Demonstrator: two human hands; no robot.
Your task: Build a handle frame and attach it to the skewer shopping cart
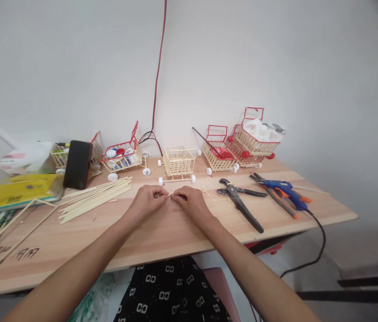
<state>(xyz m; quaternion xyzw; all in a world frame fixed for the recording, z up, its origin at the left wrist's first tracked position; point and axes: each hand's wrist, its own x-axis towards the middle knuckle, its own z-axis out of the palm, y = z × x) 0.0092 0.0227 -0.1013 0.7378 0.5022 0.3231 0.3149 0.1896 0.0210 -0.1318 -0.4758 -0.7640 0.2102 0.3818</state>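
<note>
Your wooden surface point(162, 241) carries a row of stick-built model carts along its back edge: an unpainted one point(178, 163) in the middle, red-trimmed ones point(242, 145) toward the back right. A bundle of long sticks point(95, 197) fans out left of centre, with a dark phone point(77, 164) behind it. Black pliers point(241, 201) and a blue glue gun point(284, 188) lie to the right. Just in front of the unpainted cart, your left hand point(149, 200) and right hand point(191, 202) meet, both pinching one short stick piece point(170, 194) between the fingertips.

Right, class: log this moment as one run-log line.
left hand: pinching short stick | right hand: pinching same stick | behind: unpainted cart
</note>
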